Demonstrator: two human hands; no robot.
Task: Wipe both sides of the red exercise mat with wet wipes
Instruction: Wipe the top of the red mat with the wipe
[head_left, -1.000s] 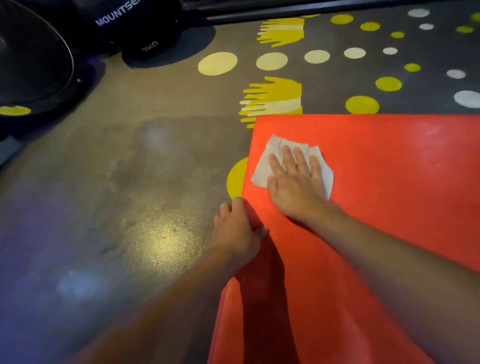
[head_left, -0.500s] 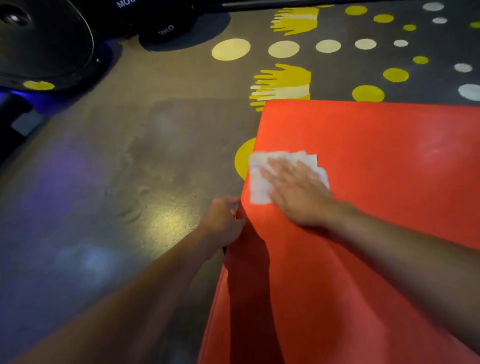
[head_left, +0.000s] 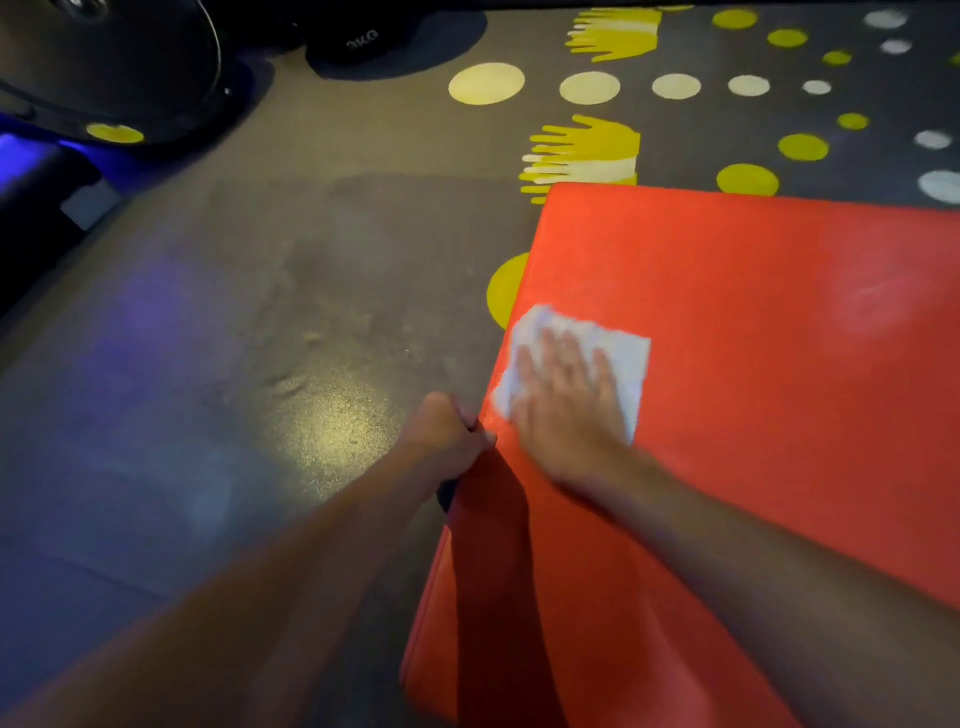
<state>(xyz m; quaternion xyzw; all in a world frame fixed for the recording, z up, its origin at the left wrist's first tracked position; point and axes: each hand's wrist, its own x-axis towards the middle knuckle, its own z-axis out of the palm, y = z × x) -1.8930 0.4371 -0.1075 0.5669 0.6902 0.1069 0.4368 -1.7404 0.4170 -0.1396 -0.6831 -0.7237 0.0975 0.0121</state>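
Grey floor (head_left: 260, 322), yellow dots (head_left: 747, 179), dark weights (head_left: 363, 36).

mat (head_left: 753, 364): smooth red vinyl-like skin, faint sheen
wipe (head_left: 626, 358): soft white cloth-like sheet, matt
floor (head_left: 260, 364): speckled, grainy, dull grey with painted dots

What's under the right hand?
A white wet wipe, pressed flat on the red mat by the right hand. Its edges show around the hand; the middle is covered.
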